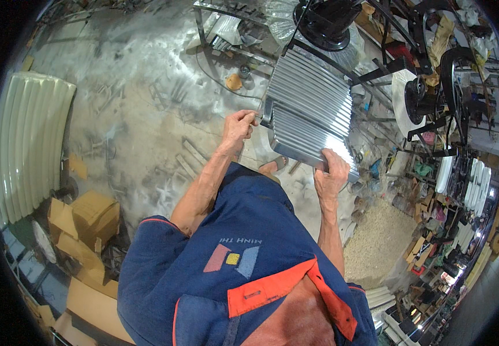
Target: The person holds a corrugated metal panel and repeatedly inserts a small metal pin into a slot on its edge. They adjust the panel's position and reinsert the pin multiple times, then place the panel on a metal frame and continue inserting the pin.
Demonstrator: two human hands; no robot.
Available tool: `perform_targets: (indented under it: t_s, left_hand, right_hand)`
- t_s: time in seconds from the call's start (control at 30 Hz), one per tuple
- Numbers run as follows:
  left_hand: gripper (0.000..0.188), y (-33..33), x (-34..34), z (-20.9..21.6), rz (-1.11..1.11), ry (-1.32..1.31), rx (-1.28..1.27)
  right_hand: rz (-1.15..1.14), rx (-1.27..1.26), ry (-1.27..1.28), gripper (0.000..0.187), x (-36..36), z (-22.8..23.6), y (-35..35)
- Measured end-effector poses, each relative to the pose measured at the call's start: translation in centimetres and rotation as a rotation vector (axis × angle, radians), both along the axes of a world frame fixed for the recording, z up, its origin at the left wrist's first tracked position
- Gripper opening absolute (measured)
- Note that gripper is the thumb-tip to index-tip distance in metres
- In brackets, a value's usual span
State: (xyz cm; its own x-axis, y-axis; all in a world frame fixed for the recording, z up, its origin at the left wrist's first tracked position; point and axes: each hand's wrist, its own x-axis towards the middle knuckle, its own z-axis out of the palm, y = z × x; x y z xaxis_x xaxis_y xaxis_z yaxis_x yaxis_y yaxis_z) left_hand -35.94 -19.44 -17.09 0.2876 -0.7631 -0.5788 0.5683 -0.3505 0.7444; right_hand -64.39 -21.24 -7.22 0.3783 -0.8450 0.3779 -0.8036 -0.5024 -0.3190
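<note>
In front of me are ribbed silvery metal panels (pixel 313 78), the nearer one overlapping the farther. My right hand (pixel 333 171) grips the near right corner of the closer ribbed metal panel (pixel 307 130), fingers over its top. At the panel's left edge, beside a dark end piece (pixel 267 112), my left hand (pixel 240 127) is closed in a pinch. Whatever lies between those fingertips is too small to make out. The panels lie against a dark metal frame (pixel 324 56) on their far side.
A black round-based stand (pixel 327 26) rises beyond the panels. Black curved metal parts (pixel 454 75) crowd the right. Pale ribbed sheets (pixel 33 144) and open cardboard boxes (pixel 90 216) are at left. Metal strips (pixel 191 155) lie on the floor, and a gravel-like pile (pixel 376 239) spreads at right.
</note>
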Motion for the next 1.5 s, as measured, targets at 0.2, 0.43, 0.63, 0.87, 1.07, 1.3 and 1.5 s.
perform_targets:
  t_s: [0.2, 0.43, 0.63, 0.87, 1.07, 1.3, 1.5]
  left_hand:
    - [0.018, 0.1, -0.8, -1.1, 0.101, 0.159, 0.01]
    - [0.015, -0.7, -0.6, -0.9, 0.058, 0.152, 0.075]
    - [0.017, -1.4, -0.5, -0.5, 0.005, 0.023, 0.089]
    - [0.025, -3.4, 1.9, 1.0, -0.271, -0.137, 0.191]
    - [0.026, -2.2, 0.8, 2.1, -0.175, -0.249, 0.101]
    - [0.024, -0.5, 0.2, -1.1, -0.086, -0.432, -0.116]
    - [0.027, -2.1, 2.0, 0.5, -0.327, -0.594, 0.089]
  right_hand:
    - [-0.006, 0.006, 0.005, 0.04, 0.0, -0.1, 0.1]
    - [0.0, 0.037, -0.002, 0.041, 0.1, 0.0, 0.3]
    - [0.003, 0.031, -0.008, 0.041, -0.2, -0.4, 0.3]
    - [-0.016, 0.007, -0.011, 0.036, 0.2, -0.1, 0.0]
    - [-0.014, 0.024, -0.014, 0.038, 0.1, -0.5, 0.0]
    - [-0.009, -0.009, -0.016, 0.038, 0.2, -0.5, -0.1]
    - [-0.004, -0.01, 0.005, 0.038, 0.3, -0.3, -0.4]
